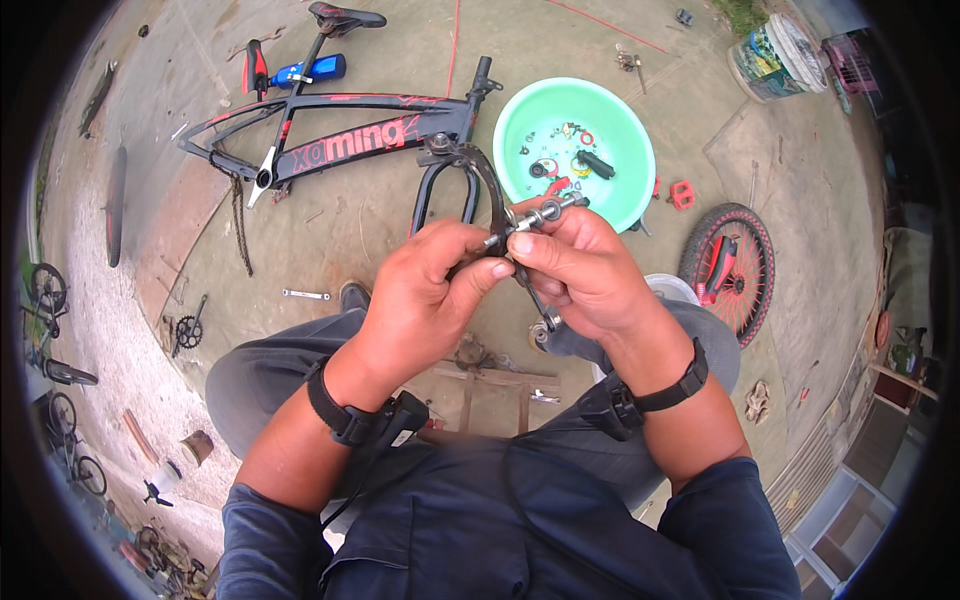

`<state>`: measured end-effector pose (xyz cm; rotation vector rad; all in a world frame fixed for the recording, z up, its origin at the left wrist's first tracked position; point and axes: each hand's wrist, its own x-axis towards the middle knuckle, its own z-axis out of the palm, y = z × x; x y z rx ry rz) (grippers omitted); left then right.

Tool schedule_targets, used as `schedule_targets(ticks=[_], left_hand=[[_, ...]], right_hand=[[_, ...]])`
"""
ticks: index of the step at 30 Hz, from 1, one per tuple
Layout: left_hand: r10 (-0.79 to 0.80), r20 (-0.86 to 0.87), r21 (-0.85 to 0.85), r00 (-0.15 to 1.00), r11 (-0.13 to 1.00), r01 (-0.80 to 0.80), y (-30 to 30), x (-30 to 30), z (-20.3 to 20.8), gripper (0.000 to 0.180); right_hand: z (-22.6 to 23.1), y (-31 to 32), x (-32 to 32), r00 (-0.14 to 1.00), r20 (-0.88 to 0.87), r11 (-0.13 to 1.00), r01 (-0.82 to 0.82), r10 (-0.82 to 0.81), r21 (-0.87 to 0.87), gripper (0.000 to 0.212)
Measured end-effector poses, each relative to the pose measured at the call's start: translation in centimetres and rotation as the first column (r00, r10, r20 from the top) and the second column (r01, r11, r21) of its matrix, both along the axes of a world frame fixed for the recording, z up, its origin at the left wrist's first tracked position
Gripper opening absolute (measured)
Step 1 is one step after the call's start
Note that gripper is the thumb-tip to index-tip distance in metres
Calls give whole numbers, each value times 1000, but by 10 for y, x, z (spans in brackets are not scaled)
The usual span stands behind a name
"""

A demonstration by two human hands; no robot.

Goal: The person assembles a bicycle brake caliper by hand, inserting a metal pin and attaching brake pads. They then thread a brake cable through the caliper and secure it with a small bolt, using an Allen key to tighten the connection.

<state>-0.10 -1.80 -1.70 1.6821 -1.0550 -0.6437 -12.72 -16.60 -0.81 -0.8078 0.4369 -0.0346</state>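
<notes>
In front of me, my left hand (425, 290) is closed, thumb and fingers pinching a black curved brake caliper (491, 185). Its arched arm rises above my fingers, and another thin arm slants down between the hands. My right hand (590, 270) pinches a silver threaded bolt (540, 216) that carries nuts and washers and lies across the caliper. Both sets of fingertips nearly meet, so the spot where bolt and caliper join is partly covered. Just beyond the caliper, a dark bicycle frame (350, 140) with red lettering lies on the ground, its fork (428, 190) toward me.
A mint-green basin (640, 130) with small parts stands ahead on the right. Beside my right knee lies a small wheel (763, 270); a red pedal (682, 195) is near it. A wrench (306, 294) and a crankset (188, 330) lie on the left. A bucket (775, 65) stands far right.
</notes>
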Motion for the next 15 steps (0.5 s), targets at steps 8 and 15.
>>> schedule_targets(ticks=[8,15], left_hand=[[9,144,-32,990,999,-5,0,0,1,16],[32,195,-52,980,998,-23,-1,0,-2,18]], right_hand=[[1,2,-1,1000,11,1000,17,-17,-23,23],[2,5,0,999,34,999,32,-32,-17,20]])
